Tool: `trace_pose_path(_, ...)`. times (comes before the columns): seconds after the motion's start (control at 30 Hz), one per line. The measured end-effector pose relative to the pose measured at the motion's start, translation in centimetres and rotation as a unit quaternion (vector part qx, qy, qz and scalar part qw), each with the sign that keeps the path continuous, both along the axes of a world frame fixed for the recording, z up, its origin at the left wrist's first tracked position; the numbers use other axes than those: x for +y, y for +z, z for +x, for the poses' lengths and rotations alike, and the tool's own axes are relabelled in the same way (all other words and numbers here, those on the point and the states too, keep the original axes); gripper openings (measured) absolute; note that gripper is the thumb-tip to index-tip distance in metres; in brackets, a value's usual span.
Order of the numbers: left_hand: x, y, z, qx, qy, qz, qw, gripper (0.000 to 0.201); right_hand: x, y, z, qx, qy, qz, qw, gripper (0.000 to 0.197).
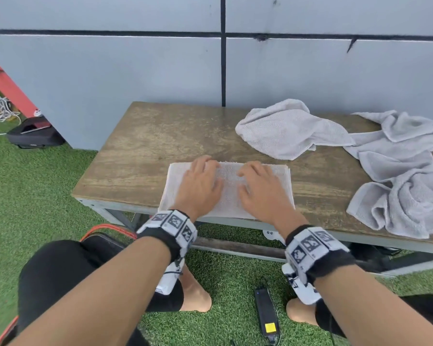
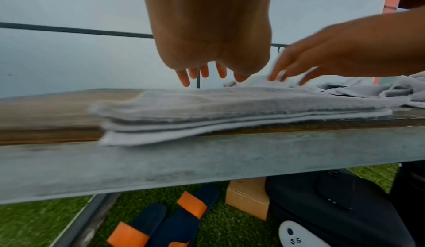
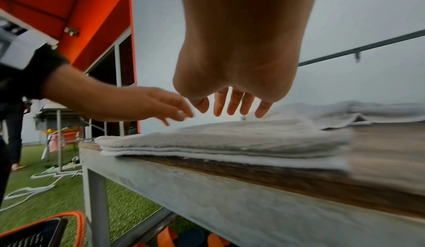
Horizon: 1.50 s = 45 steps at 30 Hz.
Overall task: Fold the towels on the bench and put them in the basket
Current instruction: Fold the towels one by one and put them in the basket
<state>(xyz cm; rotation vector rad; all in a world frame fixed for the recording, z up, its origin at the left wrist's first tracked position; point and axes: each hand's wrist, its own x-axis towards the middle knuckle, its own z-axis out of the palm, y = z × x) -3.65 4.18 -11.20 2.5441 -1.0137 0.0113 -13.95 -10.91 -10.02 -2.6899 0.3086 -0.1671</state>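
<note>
A folded pale grey towel [image 1: 229,193] lies at the front edge of the wooden bench [image 1: 145,151], its layered edges showing in the left wrist view [image 2: 230,111] and the right wrist view [image 3: 230,142]. My left hand [image 1: 200,183] and right hand [image 1: 260,188] are spread side by side over it, fingers straight. In the wrist views the left hand [image 2: 207,72] and right hand [image 3: 232,105] hover just above the cloth. Two crumpled grey towels [image 1: 288,131] [image 1: 405,176] lie on the bench to the right. An orange-rimmed basket [image 1: 105,232] stands on the ground at my left knee.
Green artificial turf [image 1: 35,191] surrounds the bench, and a grey panelled wall [image 1: 135,71] stands behind it. A black power adapter [image 1: 266,313] lies on the grass between my knees. Under the bench are orange-strapped sandals [image 2: 165,218], a cardboard box [image 2: 248,200] and a black bag [image 2: 333,205].
</note>
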Motion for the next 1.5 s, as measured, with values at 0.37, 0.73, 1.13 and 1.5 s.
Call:
trace_pose_path(0.37,-1.4,-3.7,0.1,0.002,-0.015,0.131,0.991,0.060,-0.2,-4.7,1.4,0.072,-0.002,-0.096,0.993,0.060)
trace_pose_path(0.73,0.3,-4.0,1.3,0.010,0.007,0.102,0.995,0.062,-2.2,-4.7,0.4,0.079,-0.046,-0.078,0.993,0.067)
trace_pose_path(1.13,2.0,-4.2,2.0,0.006,0.027,0.100,0.995,0.062,-2.2,-5.0,0.3,0.080,-0.053,-0.089,0.991,0.067)
trace_pose_path(1.5,3.0,-4.3,2.4,0.002,0.056,0.107,0.993,0.064,-4.0,-4.9,-1.7,0.110,-0.117,-0.044,0.986,0.066)
